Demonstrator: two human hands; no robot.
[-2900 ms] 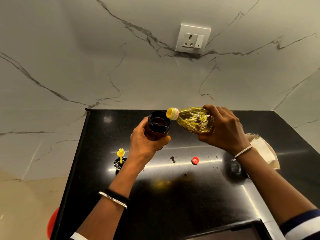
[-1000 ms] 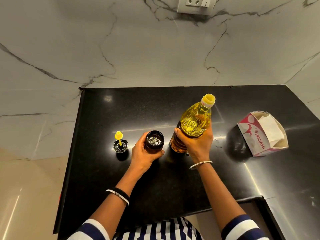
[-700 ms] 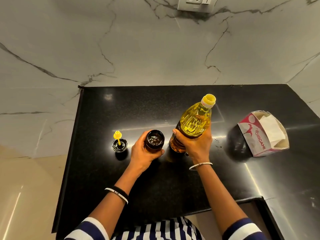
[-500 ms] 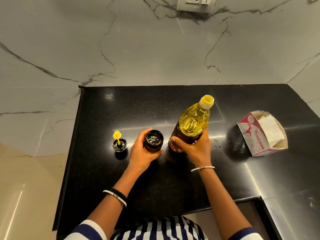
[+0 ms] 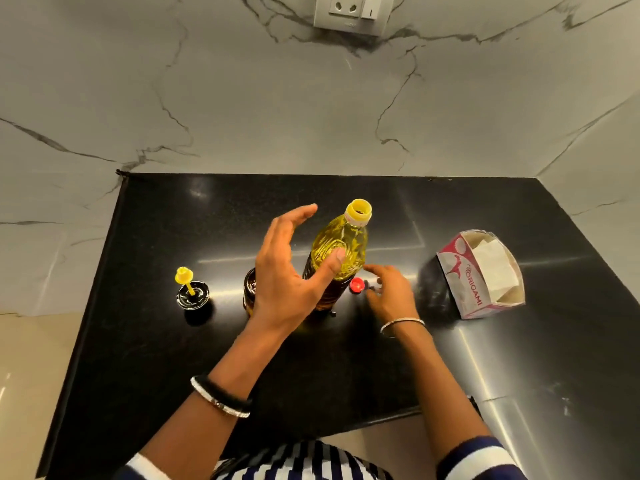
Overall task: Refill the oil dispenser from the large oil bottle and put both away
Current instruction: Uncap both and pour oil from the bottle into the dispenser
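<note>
Black polished stone countertop (image 5: 329, 368) against a white marble wall, seen from above by the head camera. Near its middle the large oil bottle (image 5: 341, 251) stands upright, uncapped, its yellow neck open. Just to its left stands the dark oil dispenser (image 5: 250, 289), also open and mostly hidden behind the left hand.

The left hand (image 5: 287, 271) hovers wide open, fingers spread, with its thumb across the bottle's shoulder. Whether it touches the plastic cannot be told; it seems placed to steady the bottle. The right hand (image 5: 389, 294) lies low on the counter to the right of the bottle's base, fingers loosely spread and holding nothing. Its fingertips are just beside the small red cap (image 5: 356, 285), probably to pick it up and close the bottle.

Further left, well apart, the dispenser lid (image 5: 192, 292) with its yellow spout rests upside down. At the far right sits an open Origami tissue box (image 5: 481, 275), clear of both hands. A wall socket (image 5: 349, 10) is mounted high on the marble.
</note>
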